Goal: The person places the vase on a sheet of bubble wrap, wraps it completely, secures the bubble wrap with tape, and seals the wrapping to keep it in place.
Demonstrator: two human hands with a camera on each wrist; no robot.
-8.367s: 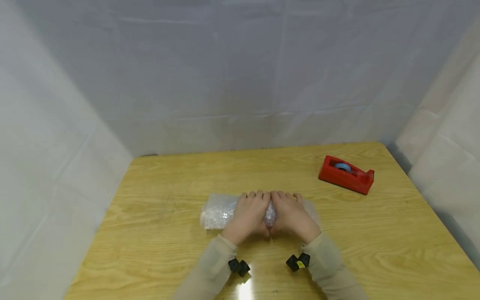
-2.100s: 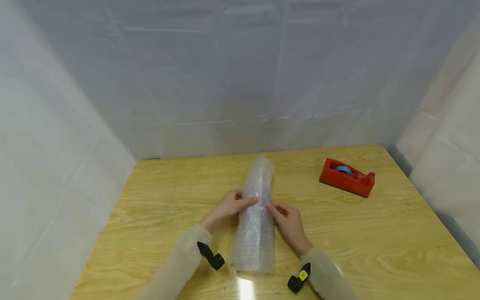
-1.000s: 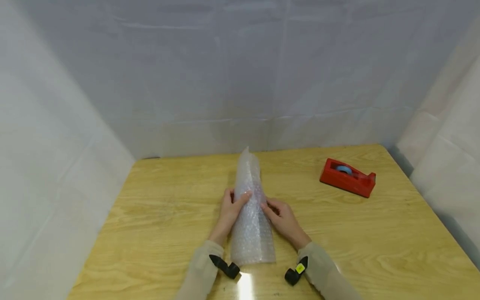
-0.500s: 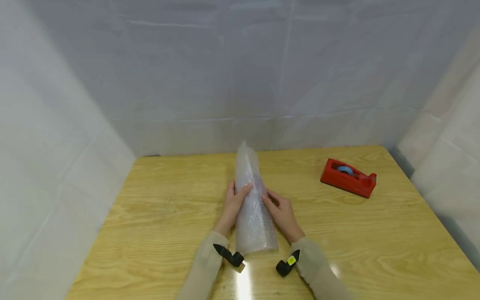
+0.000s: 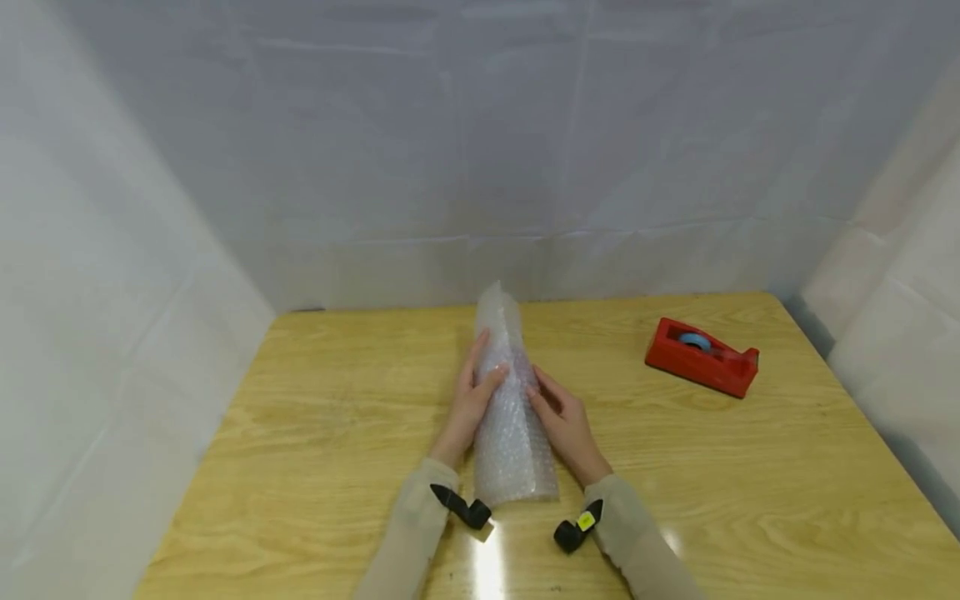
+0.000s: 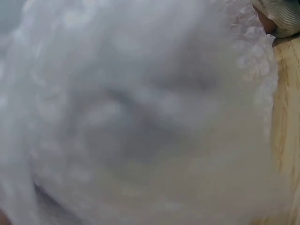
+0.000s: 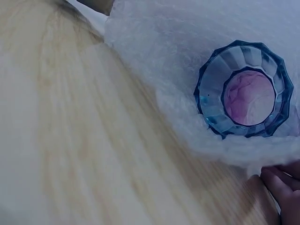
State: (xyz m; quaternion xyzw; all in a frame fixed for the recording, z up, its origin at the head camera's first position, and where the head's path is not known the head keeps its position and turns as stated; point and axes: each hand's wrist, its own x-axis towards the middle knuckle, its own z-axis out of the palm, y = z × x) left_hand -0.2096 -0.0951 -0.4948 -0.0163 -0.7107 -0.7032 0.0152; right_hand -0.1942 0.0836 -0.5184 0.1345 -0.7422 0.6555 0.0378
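A roll of clear bubble wrap lies lengthwise on the table, pointing away from me. From the left my left hand grips it, thumb on top and fingers along its far side. My right hand holds the right side, thumb and fingertips at the wrap's edge. Inside the wrap, the right wrist view shows a blue-tinted faceted glass, its round mouth facing the camera and a pinkish base within. The left wrist view is mostly filled by blurred bubble wrap; the left fingers are largely hidden there.
A red tape dispenser with a blue-cored roll stands at the right rear of the wooden table. White sheeting hangs behind the table and along both sides.
Earlier the roll lay crosswise under both hands; now it points away from me. Lately it has shifted slightly away, and the left fingers have stretched farther along it.
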